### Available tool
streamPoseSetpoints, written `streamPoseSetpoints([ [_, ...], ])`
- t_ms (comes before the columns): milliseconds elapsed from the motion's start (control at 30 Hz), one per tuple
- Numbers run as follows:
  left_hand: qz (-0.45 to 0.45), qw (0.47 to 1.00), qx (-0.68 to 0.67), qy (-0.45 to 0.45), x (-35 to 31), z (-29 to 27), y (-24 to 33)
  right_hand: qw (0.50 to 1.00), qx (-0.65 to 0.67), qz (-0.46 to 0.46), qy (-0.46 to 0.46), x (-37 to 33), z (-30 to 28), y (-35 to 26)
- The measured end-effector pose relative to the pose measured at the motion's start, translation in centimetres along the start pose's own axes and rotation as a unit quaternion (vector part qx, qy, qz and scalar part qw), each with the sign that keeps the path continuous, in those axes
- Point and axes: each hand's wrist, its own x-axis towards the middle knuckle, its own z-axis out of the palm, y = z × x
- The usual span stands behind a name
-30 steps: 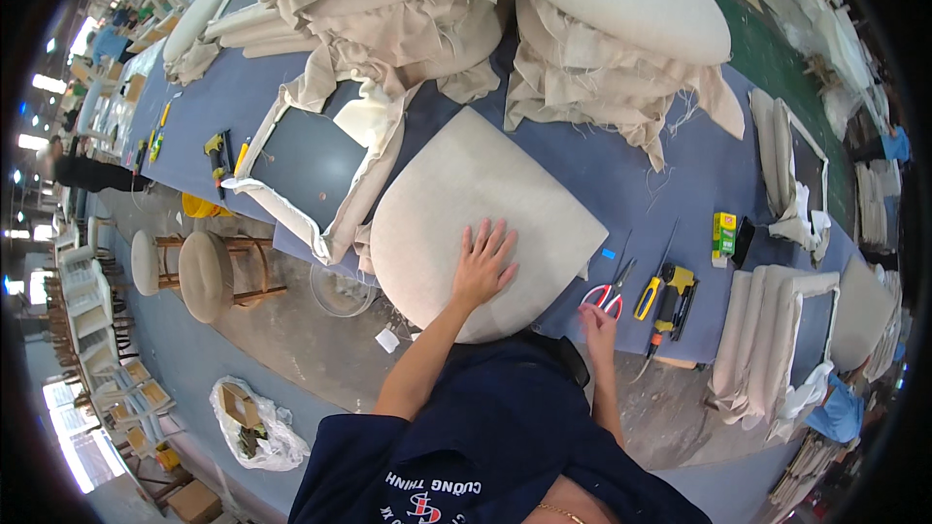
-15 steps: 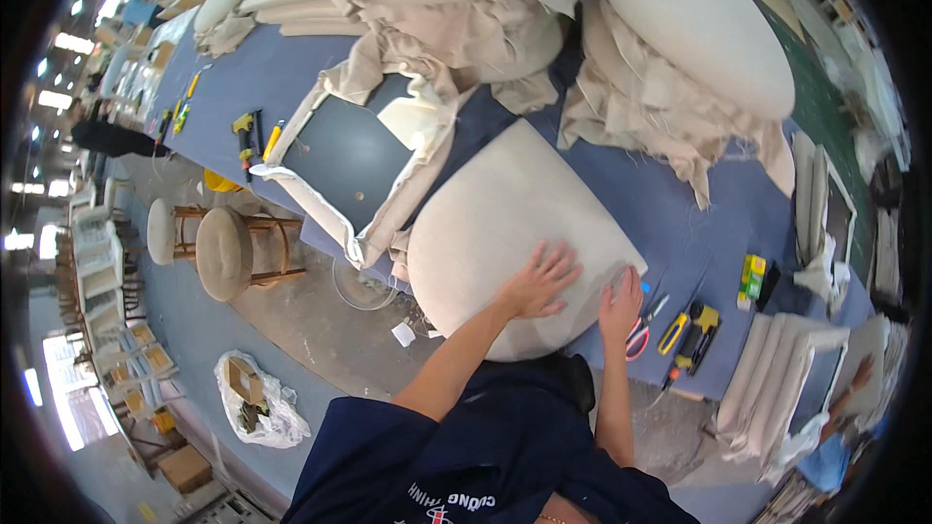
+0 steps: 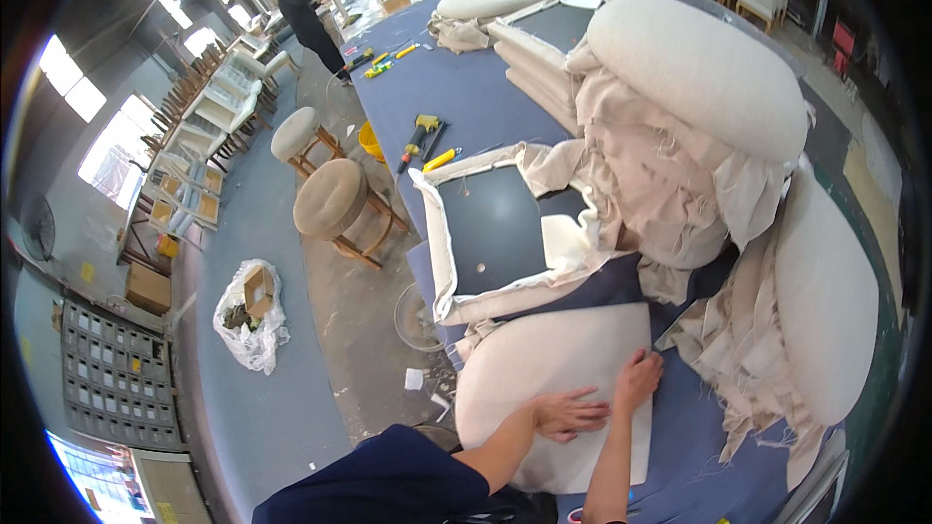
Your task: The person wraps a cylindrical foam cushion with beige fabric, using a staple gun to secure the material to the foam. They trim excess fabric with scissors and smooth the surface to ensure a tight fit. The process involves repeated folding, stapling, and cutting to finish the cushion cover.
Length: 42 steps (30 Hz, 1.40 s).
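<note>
A beige upholstered seat cushion (image 3: pixel 544 349), rounded on its left side, lies on the blue-covered table. My left hand (image 3: pixel 573 414) rests on its top with the fingers spread. At the cushion's right edge, my right hand (image 3: pixel 639 376) has its fingers bent and closed on the border; the fingertips are partly hidden. Just beyond the cushion sits a second seat panel (image 3: pixel 485 233), its dark underside up and pale fabric folded around the rim. Frayed beige fabric pieces (image 3: pixel 646 126) are heaped on the far right.
A staple gun (image 3: pixel 419 141) and a yellow utility knife (image 3: pixel 442 158) lie past the panel. Large padded pieces (image 3: pixel 694 63) top the fabric heap. Left of the table stand round stools (image 3: pixel 332 199) and a plastic bag (image 3: pixel 250 315) on the floor. Another person (image 3: pixel 309 19) stands far off.
The view has swung left, bringing more floor and wall into sight. My right hand's fingers, straighter before, are now bent at the cushion's edge. My left hand remains on the cushion.
</note>
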Motion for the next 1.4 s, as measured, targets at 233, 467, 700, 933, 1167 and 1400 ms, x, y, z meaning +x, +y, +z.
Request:
streamPoseSetpoints([
  [233, -0.009, 0.998, 0.019, -0.054, 0.8, 0.2, 0.1, 0.997, 0.071, 0.025, -0.018, 1.8, -0.2, 1.8],
  [467, -0.065, 0.973, 0.132, -0.180, -1.0, -0.2, 0.3, 0.992, 0.103, 0.015, 0.072, -3.4, 1.5, 6.9],
  [700, -0.038, 0.973, 0.146, -0.175, 1.4, -1.2, 0.8, 0.977, 0.117, 0.130, 0.123, -9.6, -3.5, 14.1],
  [933, -0.058, 0.978, 0.117, -0.162, 0.5, 1.0, 0.1, 0.979, 0.095, 0.181, 0.020, -13.6, -6.2, 20.0],
  [1167, -0.059, 0.984, 0.082, -0.146, 1.1, 0.2, 0.6, 0.933, 0.082, 0.335, 0.098, -16.6, -13.2, 28.8],
  [1400, -0.064, 0.988, 0.039, -0.136, 0.2, 0.6, -0.4, 0.979, -0.088, 0.102, -0.153, -15.9, -11.7, 29.9],
])
